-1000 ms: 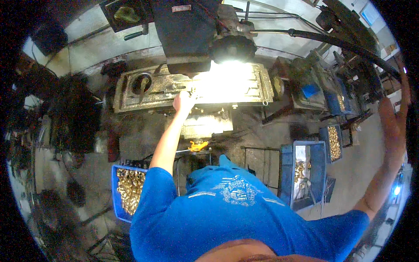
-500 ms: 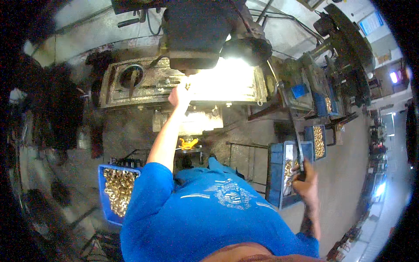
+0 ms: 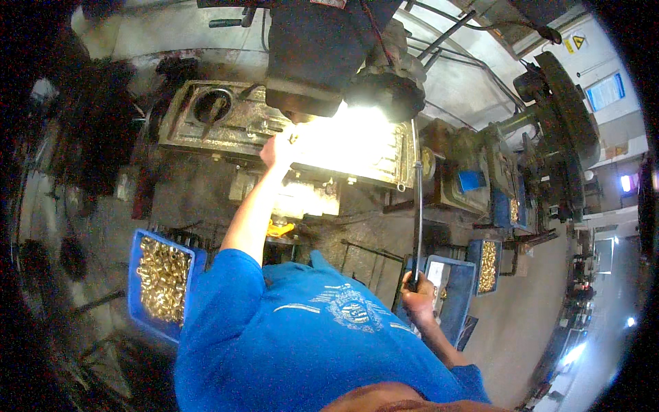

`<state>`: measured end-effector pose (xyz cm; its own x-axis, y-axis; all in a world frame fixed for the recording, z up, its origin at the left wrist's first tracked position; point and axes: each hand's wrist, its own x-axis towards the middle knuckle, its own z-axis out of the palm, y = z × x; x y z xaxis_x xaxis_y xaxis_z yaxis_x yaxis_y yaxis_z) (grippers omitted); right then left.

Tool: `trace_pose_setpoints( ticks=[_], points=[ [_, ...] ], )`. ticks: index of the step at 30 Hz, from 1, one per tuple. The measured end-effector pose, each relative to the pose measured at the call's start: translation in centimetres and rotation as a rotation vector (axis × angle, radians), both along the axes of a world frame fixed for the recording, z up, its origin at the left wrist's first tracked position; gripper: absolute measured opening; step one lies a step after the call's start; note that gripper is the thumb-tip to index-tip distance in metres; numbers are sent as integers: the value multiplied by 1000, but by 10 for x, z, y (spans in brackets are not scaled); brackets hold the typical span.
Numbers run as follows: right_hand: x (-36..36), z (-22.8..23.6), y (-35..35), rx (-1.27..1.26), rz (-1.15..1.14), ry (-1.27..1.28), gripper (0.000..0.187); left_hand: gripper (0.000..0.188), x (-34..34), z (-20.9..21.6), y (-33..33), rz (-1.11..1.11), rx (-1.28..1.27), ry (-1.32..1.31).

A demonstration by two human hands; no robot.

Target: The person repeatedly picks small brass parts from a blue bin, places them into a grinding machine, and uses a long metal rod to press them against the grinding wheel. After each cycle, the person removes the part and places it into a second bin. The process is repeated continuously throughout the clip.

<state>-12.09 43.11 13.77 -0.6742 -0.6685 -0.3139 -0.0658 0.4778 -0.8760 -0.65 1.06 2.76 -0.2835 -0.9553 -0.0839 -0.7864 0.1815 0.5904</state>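
My right hand (image 3: pixel 419 299) is wrapped round the lower end of a long dark lever (image 3: pixel 418 213), which rises to the machine head (image 3: pixel 305 62). My left arm reaches forward to the metal worktable (image 3: pixel 237 127) of the machine. There my left hand (image 3: pixel 276 150) is closed, its fingertips just under the machine head at the edge of the lamp's glare. What they hold is too small and washed out to name. The lit lamp (image 3: pixel 367 117) hides much of the table's right half.
A blue crate of brass fittings (image 3: pixel 135 302) stands at my left. At my right are a blue bin (image 3: pixel 456 305) and a smaller crate of brass parts (image 3: pixel 473 271). A yellow object (image 3: pixel 280 229) lies below the table. Another machine (image 3: pixel 504 161) stands to the right.
My right hand has swung the lever inward to the left. My left hand stays at about the same place under the machine head. The view has shifted slightly.
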Motion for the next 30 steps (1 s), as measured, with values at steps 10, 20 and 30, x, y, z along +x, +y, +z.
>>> trace_pose_setpoints(
  ticks=[10,20,30],
  points=[
    [-7,-56,-11,-116,26,-67,13,43,-2,0,0,12,35,-88],
    [-5,-55,-29,-110,56,-36,10,35,-9,-13,-8,25,101,-92],
    [-11,-76,-28,-149,38,-222,13,30,-14,-11,-6,45,47,-190]
  ],
)
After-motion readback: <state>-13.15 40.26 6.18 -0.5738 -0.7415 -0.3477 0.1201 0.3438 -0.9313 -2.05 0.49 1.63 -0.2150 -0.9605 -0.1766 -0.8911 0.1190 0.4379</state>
